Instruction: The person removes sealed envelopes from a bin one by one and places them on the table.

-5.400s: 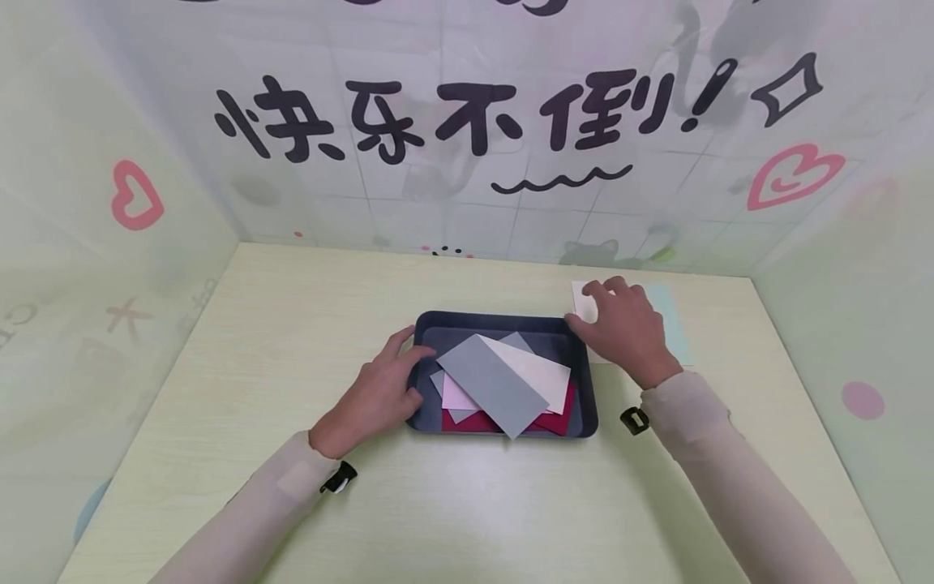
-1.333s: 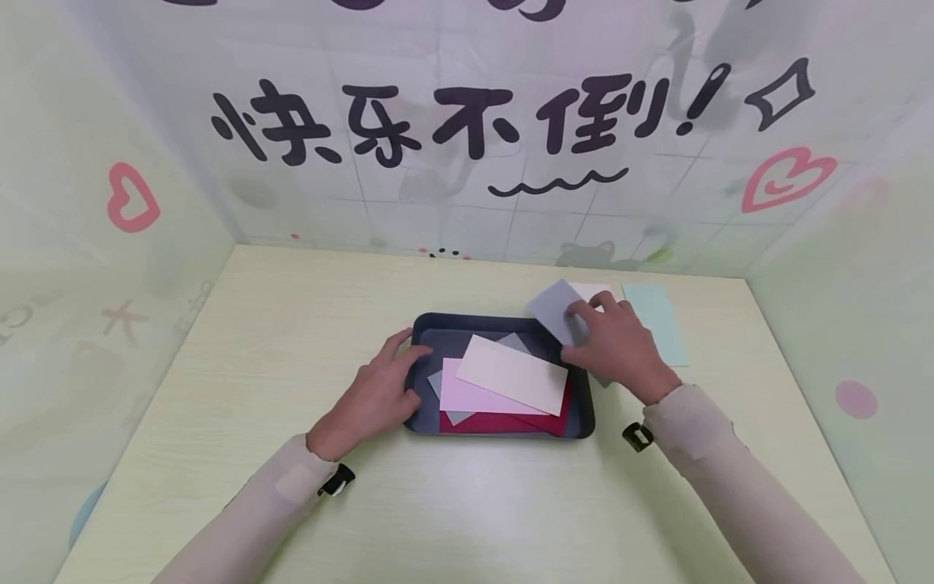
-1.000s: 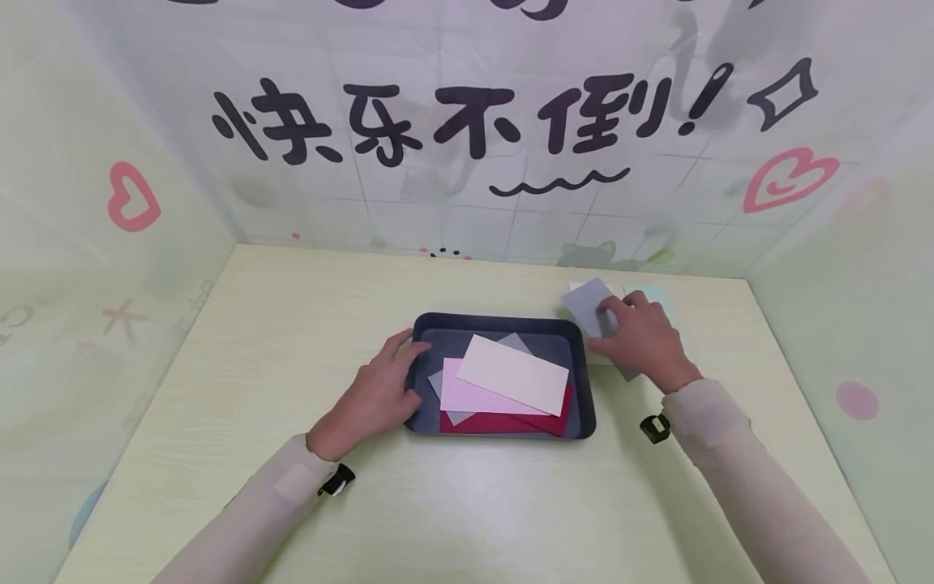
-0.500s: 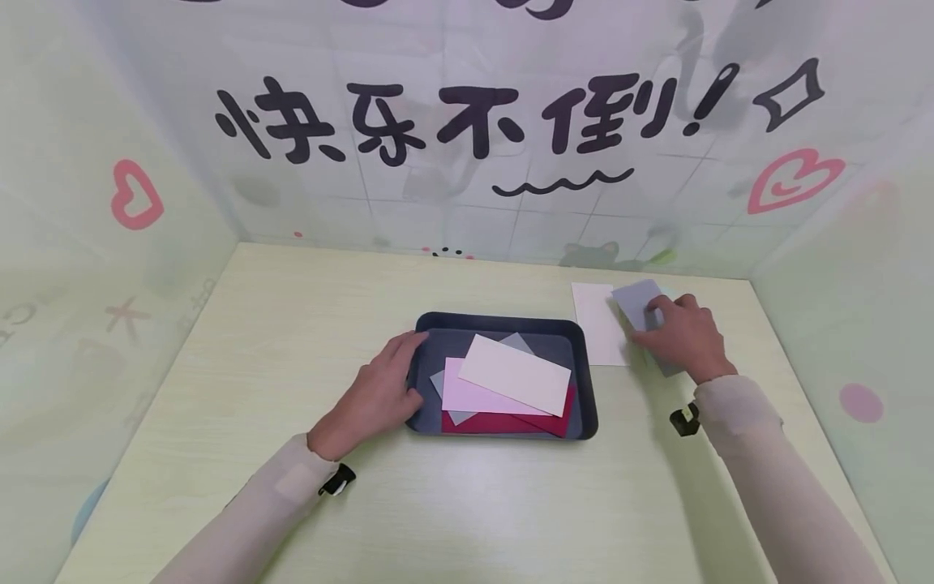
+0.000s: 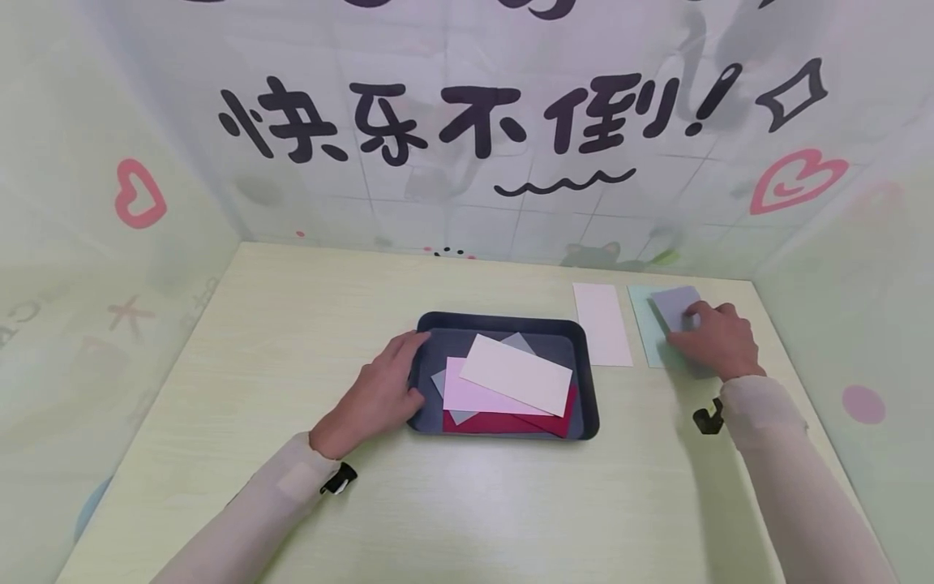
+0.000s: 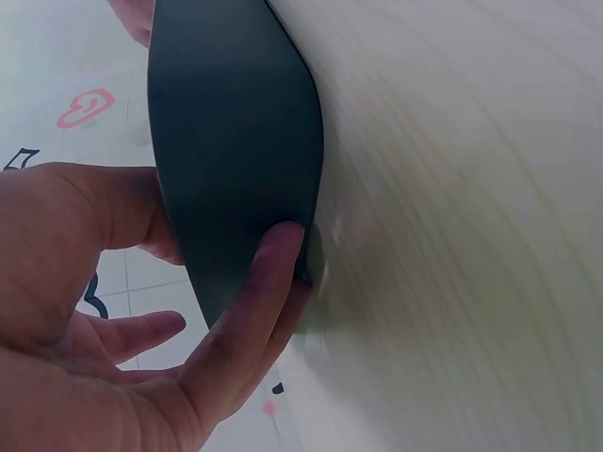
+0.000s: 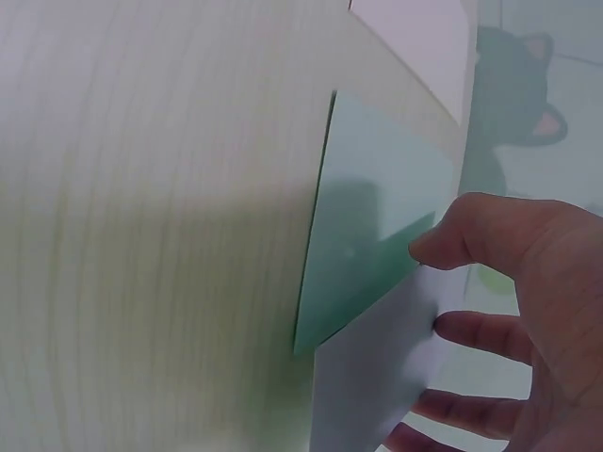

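My left hand [image 5: 368,397] grips the left end of a dark rectangular tray [image 5: 558,349]; in the left wrist view, its fingers lie along the tray's outer wall [image 6: 236,141]. Inside the tray overlap a cream card [image 5: 516,375], a pink card [image 5: 467,393], a red card [image 5: 474,422] and some grey card [image 5: 520,341]. At the back right, my right hand [image 5: 722,341] pinches a grey card [image 5: 673,302] between thumb and fingers. That card overlaps a mint card [image 5: 644,328] on the table, also visible in the right wrist view beside the grey one [image 7: 377,367].
A pale pink card [image 5: 604,324] lies flat between the tray and the mint card. Printed sheeting [image 5: 467,211] surrounds the light wooden table [image 5: 474,503] at the back and both sides.
The grey card on top in the tray was lifted out by my right hand and carried right, past the pale pink card to the mint card. My left hand stays at the tray.
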Demonstrator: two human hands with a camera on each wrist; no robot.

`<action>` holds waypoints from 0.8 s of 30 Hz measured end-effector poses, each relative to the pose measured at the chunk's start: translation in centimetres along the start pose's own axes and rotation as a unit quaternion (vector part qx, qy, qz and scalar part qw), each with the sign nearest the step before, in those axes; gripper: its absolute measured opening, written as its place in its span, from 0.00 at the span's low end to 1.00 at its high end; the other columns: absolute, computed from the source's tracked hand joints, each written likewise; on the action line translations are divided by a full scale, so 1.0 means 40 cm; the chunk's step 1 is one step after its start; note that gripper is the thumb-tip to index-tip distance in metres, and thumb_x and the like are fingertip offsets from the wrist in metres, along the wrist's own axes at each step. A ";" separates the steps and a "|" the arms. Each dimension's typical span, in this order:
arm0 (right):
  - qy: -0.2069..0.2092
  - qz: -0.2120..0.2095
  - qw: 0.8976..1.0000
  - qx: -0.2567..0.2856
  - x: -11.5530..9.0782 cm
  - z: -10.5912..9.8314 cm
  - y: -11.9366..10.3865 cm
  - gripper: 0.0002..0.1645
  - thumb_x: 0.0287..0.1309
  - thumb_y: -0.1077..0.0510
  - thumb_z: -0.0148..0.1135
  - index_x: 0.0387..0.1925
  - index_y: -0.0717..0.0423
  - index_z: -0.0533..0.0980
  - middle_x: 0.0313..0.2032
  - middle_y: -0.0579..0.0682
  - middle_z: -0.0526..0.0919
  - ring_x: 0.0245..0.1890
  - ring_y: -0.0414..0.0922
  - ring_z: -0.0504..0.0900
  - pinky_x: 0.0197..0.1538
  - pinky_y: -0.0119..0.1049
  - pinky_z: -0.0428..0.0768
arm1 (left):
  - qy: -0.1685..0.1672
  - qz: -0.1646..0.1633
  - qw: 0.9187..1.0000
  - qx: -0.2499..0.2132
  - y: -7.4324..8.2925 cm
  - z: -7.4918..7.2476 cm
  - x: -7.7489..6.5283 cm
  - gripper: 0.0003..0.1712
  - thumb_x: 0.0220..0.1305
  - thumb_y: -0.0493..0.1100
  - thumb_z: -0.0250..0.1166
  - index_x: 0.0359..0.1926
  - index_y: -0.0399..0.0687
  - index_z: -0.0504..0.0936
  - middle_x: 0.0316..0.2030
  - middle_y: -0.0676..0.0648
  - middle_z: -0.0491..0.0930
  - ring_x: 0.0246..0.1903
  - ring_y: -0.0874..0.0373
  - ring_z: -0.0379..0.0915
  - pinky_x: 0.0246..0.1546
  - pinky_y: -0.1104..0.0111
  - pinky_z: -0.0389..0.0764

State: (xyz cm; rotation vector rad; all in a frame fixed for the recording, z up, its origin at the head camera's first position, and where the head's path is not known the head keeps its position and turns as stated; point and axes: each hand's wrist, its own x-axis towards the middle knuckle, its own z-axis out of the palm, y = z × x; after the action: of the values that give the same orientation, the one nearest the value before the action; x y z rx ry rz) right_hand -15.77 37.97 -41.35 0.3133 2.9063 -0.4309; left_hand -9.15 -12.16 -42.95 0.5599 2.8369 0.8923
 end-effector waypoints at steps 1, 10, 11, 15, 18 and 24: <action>0.000 0.003 1.000 0.000 0.002 0.001 0.008 0.39 0.55 0.41 0.61 0.62 0.60 0.66 0.58 0.72 0.59 0.50 0.72 0.63 0.36 0.59 0.71 | 0.000 0.000 1.000 0.000 0.000 0.000 0.000 0.45 0.55 0.32 0.64 0.74 0.41 0.57 0.70 0.37 0.57 0.50 0.45 0.75 0.44 0.60 0.80; 0.006 0.019 1.000 0.010 0.012 0.004 0.082 0.39 0.55 0.41 0.61 0.62 0.60 0.67 0.58 0.72 0.60 0.48 0.72 0.66 0.35 0.60 0.71 | 0.002 -0.004 1.000 0.000 0.002 -0.001 0.001 0.44 0.56 0.33 0.64 0.74 0.41 0.58 0.71 0.37 0.57 0.51 0.44 0.75 0.44 0.59 0.80; 0.007 0.020 1.000 0.010 0.012 0.005 0.089 0.39 0.56 0.41 0.61 0.62 0.60 0.67 0.57 0.72 0.60 0.48 0.72 0.66 0.35 0.60 0.71 | 0.001 -0.005 1.000 0.000 0.002 0.000 0.001 0.44 0.56 0.33 0.64 0.74 0.41 0.58 0.71 0.37 0.56 0.51 0.44 0.75 0.44 0.60 0.80; 0.007 0.022 1.000 0.006 0.012 0.008 0.113 0.39 0.57 0.41 0.61 0.62 0.62 0.66 0.55 0.73 0.62 0.46 0.72 0.67 0.36 0.59 0.71 | 0.001 -0.009 1.000 0.002 0.002 0.001 0.002 0.44 0.55 0.33 0.64 0.73 0.41 0.59 0.71 0.36 0.56 0.48 0.45 0.76 0.40 0.62 0.81; 0.006 0.022 1.000 0.004 0.010 0.009 0.122 0.39 0.58 0.41 0.60 0.61 0.63 0.66 0.53 0.73 0.63 0.45 0.71 0.68 0.36 0.58 0.71 | -0.001 -0.014 1.000 0.004 0.002 0.003 0.003 0.44 0.56 0.33 0.64 0.73 0.42 0.59 0.71 0.37 0.56 0.45 0.46 0.77 0.38 0.64 0.80; 0.002 0.023 1.000 0.006 0.001 0.008 0.132 0.40 0.58 0.40 0.59 0.61 0.64 0.65 0.51 0.74 0.63 0.44 0.71 0.69 0.35 0.57 0.71 | 0.001 -0.011 1.000 0.006 0.000 0.002 0.003 0.44 0.55 0.32 0.63 0.73 0.42 0.59 0.71 0.37 0.56 0.42 0.47 0.78 0.34 0.68 0.79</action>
State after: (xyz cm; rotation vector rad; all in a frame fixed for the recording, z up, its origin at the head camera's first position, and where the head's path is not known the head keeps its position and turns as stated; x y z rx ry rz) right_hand -14.53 42.81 -43.06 0.3817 2.8961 -0.4421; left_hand -9.22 -12.06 -43.02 0.5274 2.8459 0.8727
